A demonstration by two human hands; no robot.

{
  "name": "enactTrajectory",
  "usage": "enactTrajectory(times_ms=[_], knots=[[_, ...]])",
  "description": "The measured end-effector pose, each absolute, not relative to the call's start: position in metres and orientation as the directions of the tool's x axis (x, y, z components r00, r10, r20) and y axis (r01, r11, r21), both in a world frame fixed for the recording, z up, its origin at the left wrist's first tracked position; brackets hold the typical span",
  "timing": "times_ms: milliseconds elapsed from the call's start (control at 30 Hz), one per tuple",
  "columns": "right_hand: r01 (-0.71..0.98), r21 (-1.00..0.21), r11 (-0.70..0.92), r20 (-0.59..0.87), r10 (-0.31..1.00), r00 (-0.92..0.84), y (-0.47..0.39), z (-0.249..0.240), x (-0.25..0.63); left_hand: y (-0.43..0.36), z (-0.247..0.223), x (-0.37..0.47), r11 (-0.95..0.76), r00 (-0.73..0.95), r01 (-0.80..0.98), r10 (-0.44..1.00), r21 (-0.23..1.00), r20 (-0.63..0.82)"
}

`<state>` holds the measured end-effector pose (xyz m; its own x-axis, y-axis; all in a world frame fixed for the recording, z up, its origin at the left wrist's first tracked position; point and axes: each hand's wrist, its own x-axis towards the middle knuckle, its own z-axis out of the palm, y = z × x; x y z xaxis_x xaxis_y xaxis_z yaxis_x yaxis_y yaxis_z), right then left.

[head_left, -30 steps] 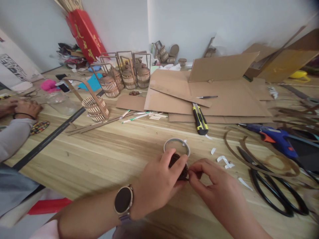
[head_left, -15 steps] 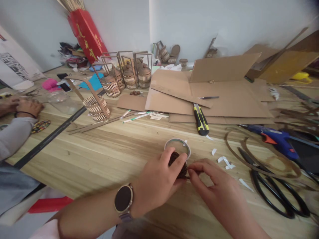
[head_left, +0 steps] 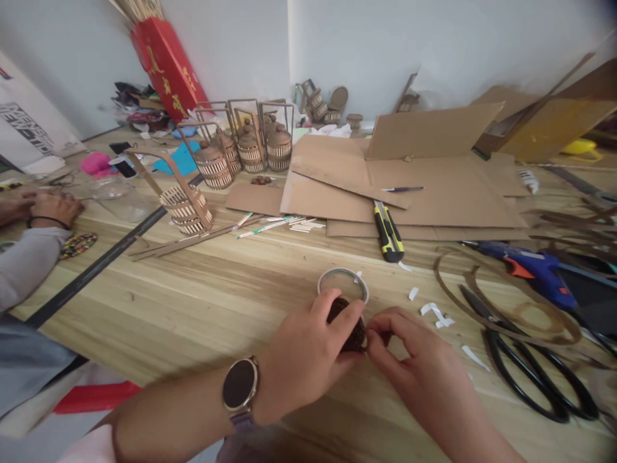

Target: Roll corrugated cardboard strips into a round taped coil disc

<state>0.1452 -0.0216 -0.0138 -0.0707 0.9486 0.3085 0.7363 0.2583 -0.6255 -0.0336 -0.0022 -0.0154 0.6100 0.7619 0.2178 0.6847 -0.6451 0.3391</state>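
Note:
My left hand (head_left: 308, 341), with a watch (head_left: 240, 386) on its wrist, is closed around a small dark brown, rough-textured round piece (head_left: 353, 337). Its fingers cover most of that piece. Beside it, my right hand (head_left: 409, 354) has thumb and index finger pinched together at the piece's right edge; what lies between the fingertips is too small to make out. Just beyond the left fingers, a roll of tape (head_left: 365, 287) lies flat on the wooden table (head_left: 231, 302).
Black scissors (head_left: 518, 360), brown strips and a blue glue gun (head_left: 544, 270) lie on the right. A yellow-black utility knife (head_left: 388, 233) rests against cardboard (head_left: 434, 180). Small bamboo baskets (head_left: 214, 168) stand at the back left. Another person's hand (head_left: 55, 207) is at far left.
The brown piece has turned and shifted slightly in my left hand. The pinched right fingertips remain at its edge. Everything else looks the same.

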Motion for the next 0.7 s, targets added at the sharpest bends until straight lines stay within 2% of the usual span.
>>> enactTrajectory(times_ms=[200,300,367,567,700], knots=[[0.711,-0.667,0.221,0.18,0.975,-0.134,-0.021,-0.009,0.154,0.001,-0.014,-0.035,-0.629,0.627,0.613,0.755,0.478,0.192],[0.693,-0.691,0.204,0.094,0.977,-0.193,-0.017,-0.004,0.16,0.003,-0.013,-0.036,-0.646,0.662,0.57,0.727,0.508,0.181],[0.7,-0.679,0.222,0.087,0.971,-0.223,-0.014,0.0,0.164,0.003,-0.013,-0.036,-0.638,0.662,0.571,0.73,0.516,0.17],[0.805,-0.501,0.318,0.228,0.946,-0.231,-0.004,0.005,0.192,0.003,-0.01,-0.034,-0.582,0.649,0.562,0.751,0.589,0.123],[0.898,-0.362,0.249,0.222,0.959,-0.176,0.007,-0.007,0.226,0.004,-0.007,-0.033,-0.541,0.631,0.566,0.77,0.622,0.095]])
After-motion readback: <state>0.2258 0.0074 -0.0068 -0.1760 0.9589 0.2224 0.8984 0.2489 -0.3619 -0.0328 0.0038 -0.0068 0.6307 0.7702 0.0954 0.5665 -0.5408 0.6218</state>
